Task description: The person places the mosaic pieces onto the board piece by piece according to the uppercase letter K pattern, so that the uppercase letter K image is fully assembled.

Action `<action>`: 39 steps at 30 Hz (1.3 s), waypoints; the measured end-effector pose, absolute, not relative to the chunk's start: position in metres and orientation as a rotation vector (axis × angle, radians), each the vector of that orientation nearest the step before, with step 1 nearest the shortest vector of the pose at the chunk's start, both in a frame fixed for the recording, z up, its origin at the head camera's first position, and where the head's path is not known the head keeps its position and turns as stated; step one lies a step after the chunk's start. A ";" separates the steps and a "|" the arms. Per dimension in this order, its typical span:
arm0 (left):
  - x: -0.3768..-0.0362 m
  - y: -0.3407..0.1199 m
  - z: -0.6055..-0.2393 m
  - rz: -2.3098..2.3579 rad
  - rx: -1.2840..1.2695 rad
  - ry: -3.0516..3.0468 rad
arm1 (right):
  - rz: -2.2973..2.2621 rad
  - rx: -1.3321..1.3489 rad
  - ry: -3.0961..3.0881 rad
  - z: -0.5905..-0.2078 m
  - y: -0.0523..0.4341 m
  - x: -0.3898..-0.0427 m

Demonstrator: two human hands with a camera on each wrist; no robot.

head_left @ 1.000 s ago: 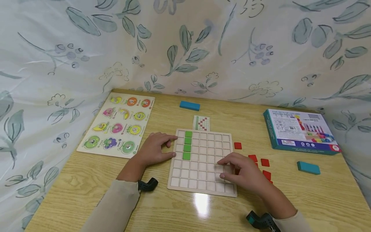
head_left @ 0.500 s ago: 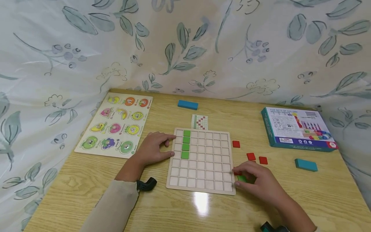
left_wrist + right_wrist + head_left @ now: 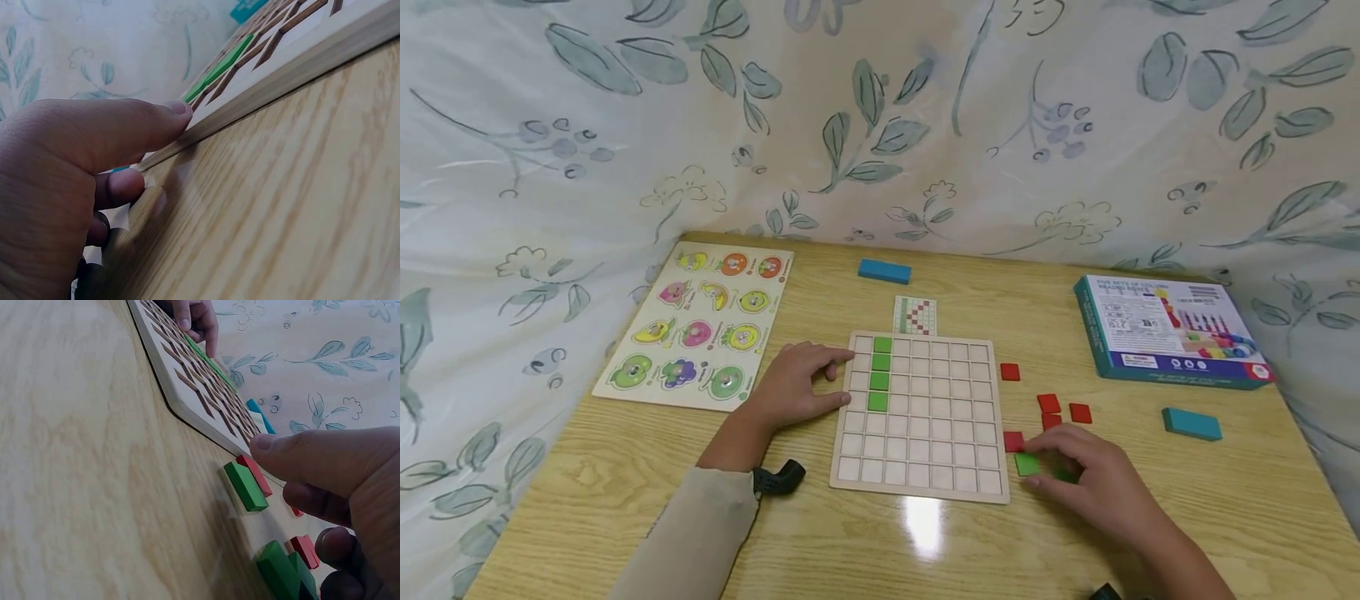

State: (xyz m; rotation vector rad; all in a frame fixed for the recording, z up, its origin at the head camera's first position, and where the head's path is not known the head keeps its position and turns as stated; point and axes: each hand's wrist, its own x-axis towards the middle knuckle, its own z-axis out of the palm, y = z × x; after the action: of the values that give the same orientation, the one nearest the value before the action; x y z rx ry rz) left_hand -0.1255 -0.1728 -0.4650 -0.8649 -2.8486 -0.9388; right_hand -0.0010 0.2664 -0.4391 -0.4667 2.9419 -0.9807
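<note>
Nearest the wearer, at about 4 o'clock from the grid board (image 3: 921, 492), the right hand (image 3: 1101, 483) hovers with relaxed, loosely bent fingers over a green tile (image 3: 1027, 464); whether this grip touches a tile cannot be told, though the right wrist view alone shows more green tiles (image 3: 280, 570) lying under the palm. At the board's 9 o'clock the left hand (image 3: 796, 385) lies with its grip open and flat, and only the left wrist view shows the thumb (image 3: 125, 128) pressed against the board's edge. Farther off, the wood-grain desk (image 3: 625, 467) carries red tiles (image 3: 1048, 403) at 3 o'clock, a pattern card (image 3: 914, 316) and blue block (image 3: 884, 271) at 12, a fruit puzzle (image 3: 696, 325) at 10 and a box (image 3: 1165, 332) at 2, before a leaf-printed curtain (image 3: 880, 117).
</note>
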 end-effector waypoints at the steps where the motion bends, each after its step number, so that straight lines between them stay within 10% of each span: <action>1: -0.125 -0.173 -0.465 -0.940 -0.862 -2.850 | -0.977 -0.480 2.952 -0.439 0.267 -0.001; 39: -0.123 -0.172 -0.461 -0.931 -0.850 -2.867 | -0.859 -0.494 2.969 -0.442 0.270 -0.004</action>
State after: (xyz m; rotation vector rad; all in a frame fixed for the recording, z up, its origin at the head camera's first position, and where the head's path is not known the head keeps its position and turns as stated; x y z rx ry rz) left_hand -0.1231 -0.1722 -0.4611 -0.8497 -2.8665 -0.9307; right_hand -0.0039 0.2701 -0.4421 -0.4938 2.9687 -0.8595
